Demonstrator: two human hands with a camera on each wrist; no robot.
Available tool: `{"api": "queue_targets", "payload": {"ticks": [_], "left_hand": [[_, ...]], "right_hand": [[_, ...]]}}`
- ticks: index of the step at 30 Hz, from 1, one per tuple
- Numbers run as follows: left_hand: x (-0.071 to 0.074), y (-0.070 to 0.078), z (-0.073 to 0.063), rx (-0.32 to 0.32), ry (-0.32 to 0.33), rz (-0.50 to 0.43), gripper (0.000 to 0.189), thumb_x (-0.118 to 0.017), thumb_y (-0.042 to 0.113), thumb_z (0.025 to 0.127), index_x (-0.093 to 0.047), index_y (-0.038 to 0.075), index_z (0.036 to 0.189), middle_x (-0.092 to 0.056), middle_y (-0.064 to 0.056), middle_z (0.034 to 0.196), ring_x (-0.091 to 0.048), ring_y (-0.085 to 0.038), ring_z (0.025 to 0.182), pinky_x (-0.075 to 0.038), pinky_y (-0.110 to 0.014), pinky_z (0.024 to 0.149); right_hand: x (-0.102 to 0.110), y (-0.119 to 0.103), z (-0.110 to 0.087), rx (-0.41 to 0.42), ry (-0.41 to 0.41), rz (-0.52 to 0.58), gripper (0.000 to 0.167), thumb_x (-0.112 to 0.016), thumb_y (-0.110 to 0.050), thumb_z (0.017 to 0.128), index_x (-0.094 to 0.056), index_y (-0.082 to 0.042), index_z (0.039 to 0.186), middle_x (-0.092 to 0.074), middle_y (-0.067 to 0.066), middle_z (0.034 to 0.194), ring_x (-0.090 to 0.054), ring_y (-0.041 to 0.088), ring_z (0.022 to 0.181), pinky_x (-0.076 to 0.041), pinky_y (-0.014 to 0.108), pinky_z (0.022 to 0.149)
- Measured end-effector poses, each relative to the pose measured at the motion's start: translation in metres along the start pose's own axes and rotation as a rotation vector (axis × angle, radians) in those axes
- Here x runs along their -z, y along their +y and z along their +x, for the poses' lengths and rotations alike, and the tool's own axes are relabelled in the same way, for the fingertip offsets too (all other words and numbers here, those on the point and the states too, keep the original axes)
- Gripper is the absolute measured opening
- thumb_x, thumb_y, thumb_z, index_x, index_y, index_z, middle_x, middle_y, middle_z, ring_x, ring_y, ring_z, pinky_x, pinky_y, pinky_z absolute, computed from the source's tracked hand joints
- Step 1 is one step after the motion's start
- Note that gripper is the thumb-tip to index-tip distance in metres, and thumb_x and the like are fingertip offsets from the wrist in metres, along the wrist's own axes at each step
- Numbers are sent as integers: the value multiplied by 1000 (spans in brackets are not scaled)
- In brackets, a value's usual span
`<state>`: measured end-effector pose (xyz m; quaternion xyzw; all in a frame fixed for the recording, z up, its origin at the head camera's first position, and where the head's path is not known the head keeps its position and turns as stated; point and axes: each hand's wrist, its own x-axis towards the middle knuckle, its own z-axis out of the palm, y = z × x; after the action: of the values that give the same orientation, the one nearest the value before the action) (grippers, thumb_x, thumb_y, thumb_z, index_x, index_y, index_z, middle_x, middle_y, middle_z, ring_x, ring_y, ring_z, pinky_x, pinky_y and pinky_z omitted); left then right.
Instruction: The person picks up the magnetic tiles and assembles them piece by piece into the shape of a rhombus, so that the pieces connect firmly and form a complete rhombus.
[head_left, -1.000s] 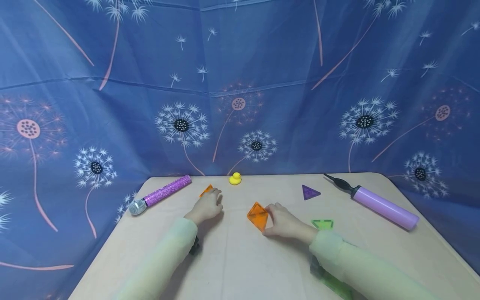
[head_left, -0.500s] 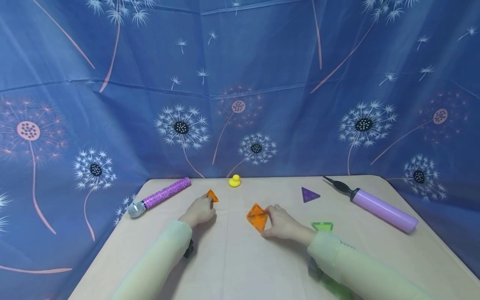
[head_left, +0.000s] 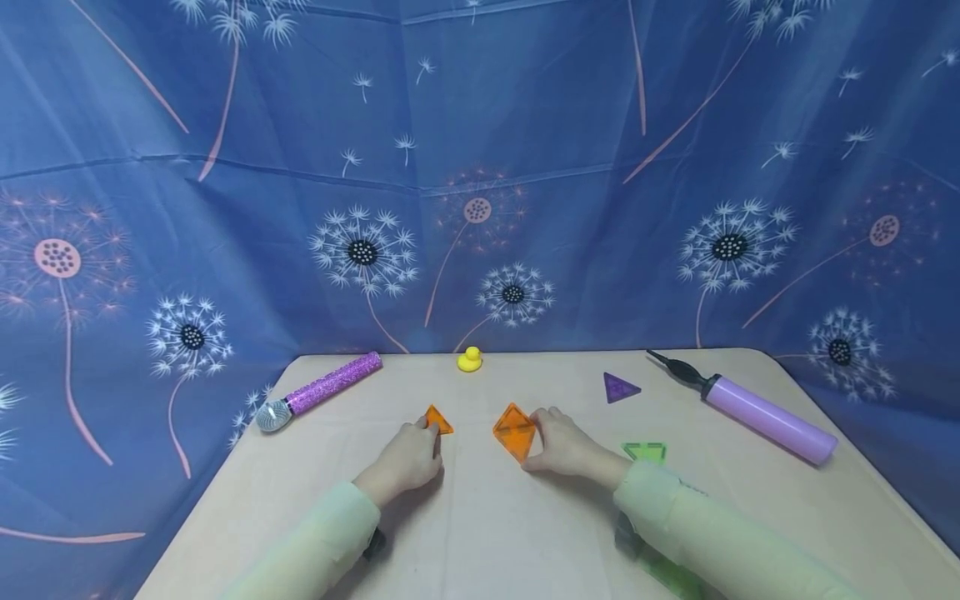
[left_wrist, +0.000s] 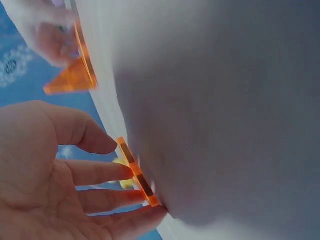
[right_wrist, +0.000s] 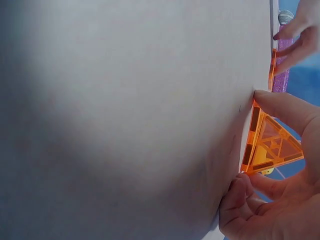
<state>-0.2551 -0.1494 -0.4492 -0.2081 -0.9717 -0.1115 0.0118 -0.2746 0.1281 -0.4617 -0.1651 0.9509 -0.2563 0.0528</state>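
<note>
"One surface (head_left: 480, 542), pale. Hazard?"

"Friction, probably: a tile slid across its cloth-like top could catch and tilt under you."

"One right sleeve (head_left: 727, 529), yours?"

"A green piece (head_left: 671, 575) sits partly hidden beneath it; contact, cannot tell. Sweep the sleeve sideways and you could drag that piece along."

"One pair of orange tiles (head_left: 516, 443), meeting at an edge?"

"Mid-surface, in your right hand (head_left: 566, 447): thumb at one corner, fingers at another, spread only as wide as the hold needs. One tile looks tipped up from the other; an uneven squeeze could fold or part the seam."

"One orange triangle (head_left: 440, 422), single?"

"Left of the pair, near but apart, held by its rim between thumb and fingers of your left hand (head_left: 405, 458). So slight a hold could let it twist. Dark bars (left_wrist: 144, 184) suggest magnets; brought close, it could jump askew or tug the pair."

"One yellow duck (head_left: 469, 362), smallest?"

"Beyond both hands, toward the far edge. Low risk, unless you overreach."
</note>
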Motion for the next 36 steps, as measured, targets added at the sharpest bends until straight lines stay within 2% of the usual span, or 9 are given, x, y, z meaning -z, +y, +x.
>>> {"api": "queue_targets", "payload": {"ticks": [5, 9, 12, 16, 20, 23, 26, 31, 36], "left_hand": [[-4, 12, -16, -47, 21, 13, 23, -62, 6, 86, -64, -9, 104, -62, -33, 115, -64, -43, 87, -54, -51, 80], [-5, 22, -27, -35, -9, 8, 42, -63, 8, 87, -60, -15, 121, -56, -38, 128, -63, -47, 99, -54, -52, 89], [-5, 29, -34, -19, -38, 7, 49, -64, 11, 87, -58, -16, 128, -53, -39, 133, -62, -48, 106, -53, -53, 94], [-4, 34, -37, -23, -26, 11, 44, -66, 12, 85, -63, -13, 121, -59, -35, 126, -65, -43, 98, -56, -50, 86], [0, 31, -30, 5, 5, -44, 40, -72, 12, 84, -64, -11, 116, -63, -24, 110, -65, -35, 87, -57, -48, 78], [5, 22, -17, 69, -13, -124, 52, -79, 16, 83, -61, -11, 124, -61, -17, 106, -62, -29, 87, -56, -47, 82], [9, 11, -3, 110, -68, -207, 65, -85, 20, 81, -58, -10, 133, -59, -15, 107, -59, -25, 90, -54, -46, 88], [12, -3, 12, 82, -154, -313, 65, -90, 16, 75, -63, -4, 131, -59, -21, 116, -60, -32, 103, -49, -50, 98], [11, -8, 17, 65, -162, -315, 53, -92, 10, 72, -67, 1, 118, -59, -18, 113, -60, -32, 101, -50, -50, 98]], "right_hand": [[1, 0, 0, 2, 4, 0, 75, -92, -29, 68, -58, 3, 126, -55, 10, 104, -55, 26, 96, -51, 48, 91], [0, -1, 0, 3, 6, 2, 75, -92, -29, 67, -58, 3, 126, -55, 10, 104, -55, 27, 96, -51, 48, 92], [-1, -1, 0, 7, 4, 4, 76, -93, -29, 67, -58, 3, 126, -55, 10, 104, -55, 27, 96, -51, 48, 91], [0, -1, 0, 7, 3, 10, 76, -92, -29, 67, -57, 4, 126, -55, 10, 104, -55, 27, 96, -51, 49, 91], [1, 0, 0, 0, 0, 11, 75, -92, -28, 68, -57, 3, 127, -56, 10, 106, -55, 28, 98, -51, 49, 93], [2, 0, -1, -10, -5, 12, 75, -92, -28, 68, -57, 3, 128, -56, 10, 107, -56, 28, 99, -51, 49, 94], [2, 1, -1, -12, -10, 16, 75, -92, -28, 68, -57, 3, 127, -56, 10, 106, -56, 28, 98, -51, 49, 93], [2, 2, -1, -11, -13, 14, 76, -92, -30, 68, -57, 2, 127, -56, 10, 107, -56, 27, 99, -51, 48, 94], [1, 2, -1, -1, -6, 20, 76, -93, -30, 68, -58, 3, 127, -56, 10, 107, -56, 28, 100, -50, 49, 94]]}}
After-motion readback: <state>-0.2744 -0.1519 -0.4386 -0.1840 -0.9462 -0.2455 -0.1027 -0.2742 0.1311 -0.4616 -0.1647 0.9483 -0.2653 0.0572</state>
